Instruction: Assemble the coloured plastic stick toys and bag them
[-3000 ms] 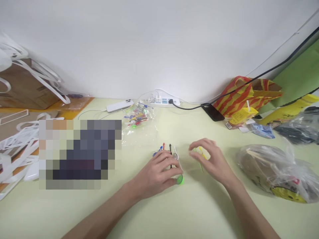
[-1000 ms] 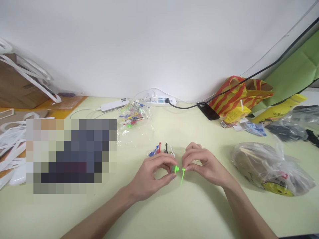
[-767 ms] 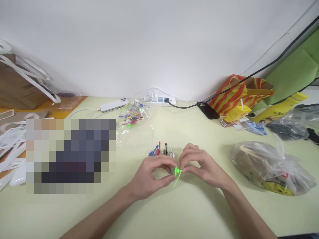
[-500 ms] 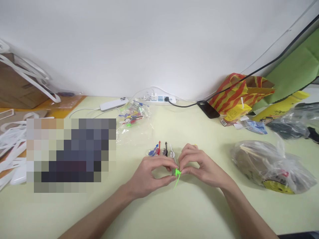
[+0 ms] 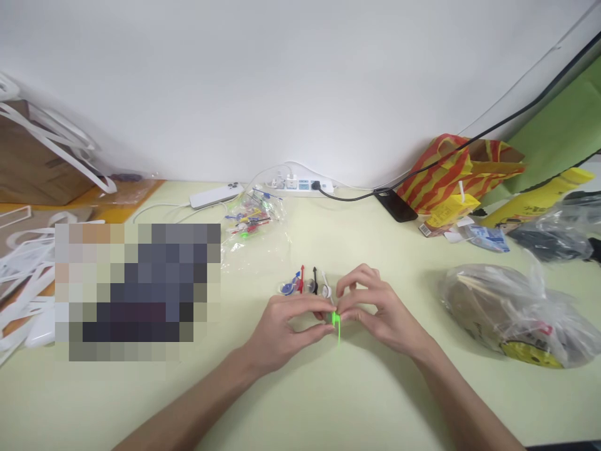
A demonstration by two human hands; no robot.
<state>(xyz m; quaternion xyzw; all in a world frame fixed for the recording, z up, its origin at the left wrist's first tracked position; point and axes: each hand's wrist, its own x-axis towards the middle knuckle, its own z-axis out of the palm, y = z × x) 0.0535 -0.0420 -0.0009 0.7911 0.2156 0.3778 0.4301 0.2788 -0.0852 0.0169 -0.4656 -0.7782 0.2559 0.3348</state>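
Note:
My left hand point(image 5: 282, 329) pinches a small green piece point(image 5: 334, 318) between thumb and fingertips, low over the pale green table point(image 5: 300, 401). My right hand point(image 5: 380, 310) meets it from the right, pinching a thin green stick point(image 5: 338, 333) whose free end points down toward the table. The two green parts touch between my fingertips. Just behind the hands lie several small blue, red, black and white stick pieces point(image 5: 305, 285).
A clear bag of coloured pieces point(image 5: 253, 222) lies farther back, with a power strip point(image 5: 300, 186) and a white remote point(image 5: 216, 195) by the wall. A plastic-wrapped bundle point(image 5: 507, 313) sits at the right, a striped bag point(image 5: 455, 169) behind it, white plastic parts point(image 5: 23, 275) at the left.
My hands have come together: the green stick in my right hand has been brought onto the green piece in my left, and it now hangs more upright than slanted.

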